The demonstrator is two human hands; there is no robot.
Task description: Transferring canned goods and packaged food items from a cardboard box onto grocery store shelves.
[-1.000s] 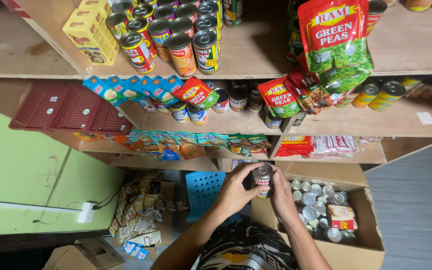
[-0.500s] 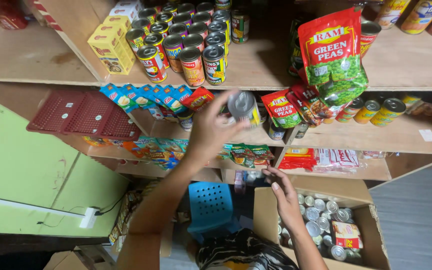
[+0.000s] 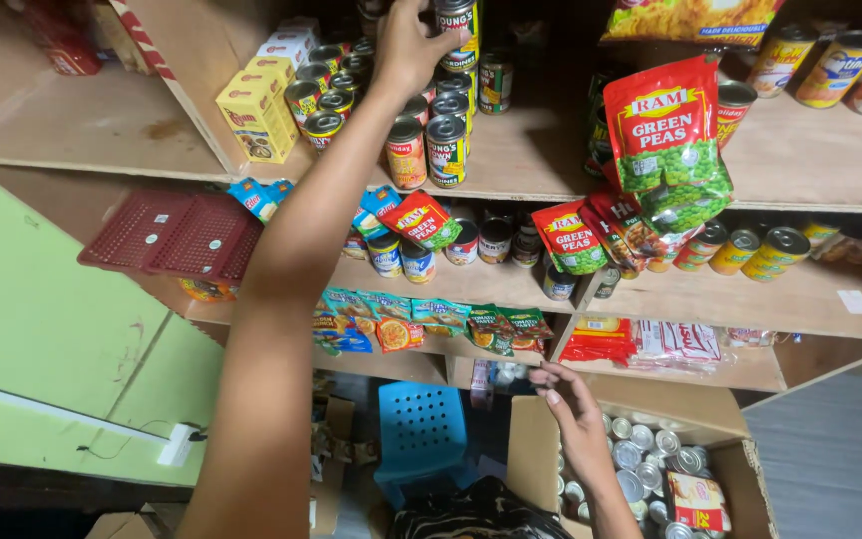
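Shelving: wooden shelves (image 3: 511,170) fill the view in several tiers, stocked with cans, pouches and boxes.
Carton: an open cardboard box (image 3: 541,439) stands low at the right, holding many small cans (image 3: 641,469) seen from above and one red packet.
Stool: a blue plastic stool (image 3: 421,434) stands just left of the carton.
Trays: red perforated trays (image 3: 167,235) lie on the middle tier at the left.
Pouches: green-and-red pea pouches (image 3: 665,130) hang over the shelf edges at the right.
Yellow box: a yellow carton (image 3: 256,115) stands on the upper tier beside the can rows.
Left hand: the left hand (image 3: 406,45) is stretched high and wraps its fingers around a can (image 3: 456,25), grasping it at the top of the stacked can rows (image 3: 431,140).
Can position: it sits at the upper tier, over the stacked cans; whether it already rests on them cannot be told.
Right hand: the right hand (image 3: 571,414) hangs over the carton's near edge, fingers loosely spread, holding nothing.
Step in hand: by the look of it, setting a can onto the upper stack.
Next move: it probably calls for seating the can squarely before letting go, since a stacked can could tip its neighbours.
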